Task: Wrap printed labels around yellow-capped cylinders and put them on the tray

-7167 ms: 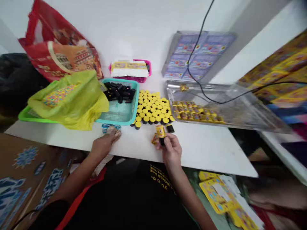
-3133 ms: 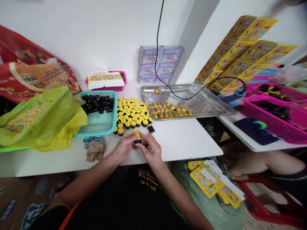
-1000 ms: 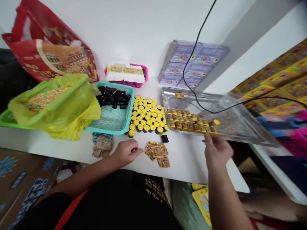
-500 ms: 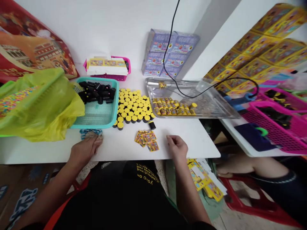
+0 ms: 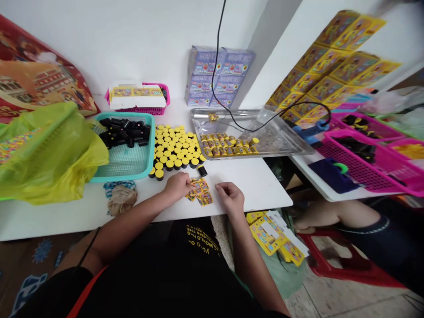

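My left hand [image 5: 178,185] reaches the left edge of a small pile of printed yellow labels [image 5: 204,198], its fingers pinched together on a label there. To the right of the pile, my right hand [image 5: 231,197] is held just above the white table, thumb and forefinger curled together; whether anything small is between them is hidden. Behind the labels a black jar with a yellow lid [image 5: 202,171] lies tipped over. Many more yellow-lidded jars [image 5: 172,150] stand upright in a packed group. A crumpled beige cloth [image 5: 122,199] and a blue striped cloth [image 5: 114,187] lie near my left forearm.
A teal basket [image 5: 150,145] holds black pieces, beside a yellow plastic bag [image 5: 76,150]. On the right, a metal tray [image 5: 281,148] carries labelled jars. A black cable [image 5: 221,31] hangs over it. A person's leg [image 5: 344,214] is at the right, by pink baskets [image 5: 341,152].
My left hand has moved right from the cloths to the labels, uncovering the beige cloth. My right hand stays beside the pile, fingers still curled. The camera view has turned slightly right.
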`<state>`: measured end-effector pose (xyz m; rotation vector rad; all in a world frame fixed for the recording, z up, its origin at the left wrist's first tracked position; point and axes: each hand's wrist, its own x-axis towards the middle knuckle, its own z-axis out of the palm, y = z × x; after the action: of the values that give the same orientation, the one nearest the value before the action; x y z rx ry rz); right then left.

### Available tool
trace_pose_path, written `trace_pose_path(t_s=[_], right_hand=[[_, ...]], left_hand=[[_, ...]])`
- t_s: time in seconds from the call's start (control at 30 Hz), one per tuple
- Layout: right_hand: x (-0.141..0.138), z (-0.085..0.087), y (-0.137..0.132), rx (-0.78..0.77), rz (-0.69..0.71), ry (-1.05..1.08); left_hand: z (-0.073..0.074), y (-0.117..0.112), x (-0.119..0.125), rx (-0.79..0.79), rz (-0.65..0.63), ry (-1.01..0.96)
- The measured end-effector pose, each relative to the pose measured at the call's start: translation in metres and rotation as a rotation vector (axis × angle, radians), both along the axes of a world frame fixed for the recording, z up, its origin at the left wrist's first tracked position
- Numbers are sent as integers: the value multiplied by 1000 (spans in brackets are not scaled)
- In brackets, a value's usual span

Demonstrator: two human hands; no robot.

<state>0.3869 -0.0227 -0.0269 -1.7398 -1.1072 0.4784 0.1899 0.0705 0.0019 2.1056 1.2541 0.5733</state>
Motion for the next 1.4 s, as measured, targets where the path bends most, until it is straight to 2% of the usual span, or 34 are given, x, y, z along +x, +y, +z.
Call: trace_pose_path(t_s=[0.17,0.3,0.43,0.53,0.63,0.83,1.0,1.07,1.17,1.27,1.33,1.4], right_hand=[[3,0,2,23,-23,125],[-10,6,7,97,3,138],[-29,18,14,136,185,54],[-38,23,20,68,317,126],[-41,21,25,6,384,206],[-43,12,27,-42,260,136],[-44,22,26,18,316,55],[-46,24,28,41,283,97],[-50,21,31,58,194,291],[-53,16,32,47,162,430],[-51,14,32,10,184,444],[-46,15,33,-7,191,366]], left_hand=[[-4,5,-3,-29,21,-186],[-1,5,-3,-98,-16,-305],[-5,4,-4,-182,-77,-421],[-9,3,-6,-241,-101,-463],[-12,3,-8,-296,-110,-501],[-17,9,-8,-184,-63,-531],[-14,7,-10,-232,-108,-583],[-9,5,-12,-294,-117,-631],[-2,5,-14,-393,-106,-675],[-1,7,-14,-387,-132,-640],[-4,8,-13,-363,-121,-623],[-7,8,-13,-361,-86,-614]])
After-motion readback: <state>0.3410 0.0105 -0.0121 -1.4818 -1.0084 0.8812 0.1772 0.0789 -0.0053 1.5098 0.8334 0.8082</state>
